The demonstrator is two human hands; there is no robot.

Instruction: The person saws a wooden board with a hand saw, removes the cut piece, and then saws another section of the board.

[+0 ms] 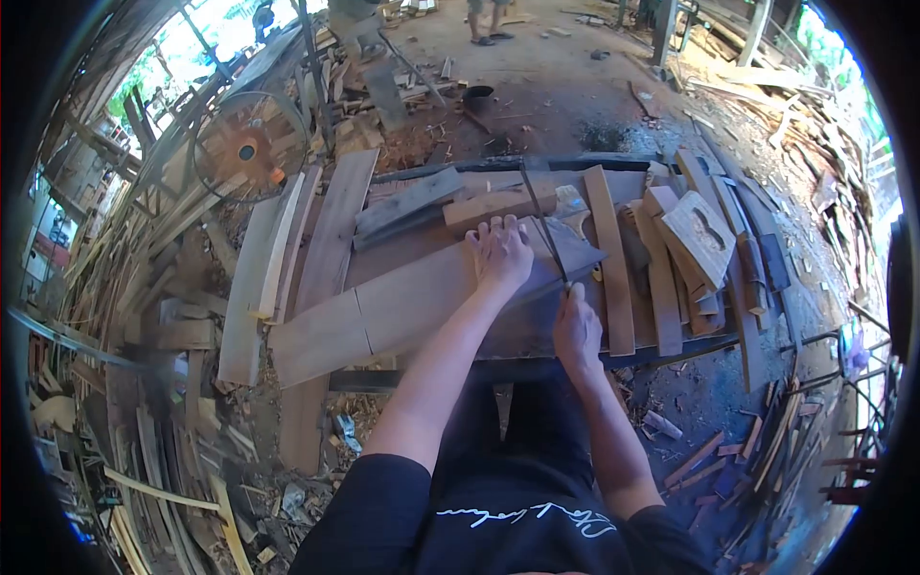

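Observation:
A long wooden board [422, 292] lies slantwise over the workbench, with a dark line across it toward its left end. My left hand [503, 251] presses down on the board near its right end, fingers outstretched over the top and far edge. In my right hand [579, 331], fingers wrapped round its near end, is a long thin dark blade [543, 218], seen almost edge-on. The blade crosses the board's right end and points away from me. Just beyond my left fingertips rests a thick wooden block [498, 208].
Loose planks [335, 230] lie at the bench's left. On the right are several wood strips and a pale board with a curved cut-out [700, 238]. A wire-guarded fan [247, 151] stands at the left. Scrap wood covers the ground; a person's legs [487, 19] show far off.

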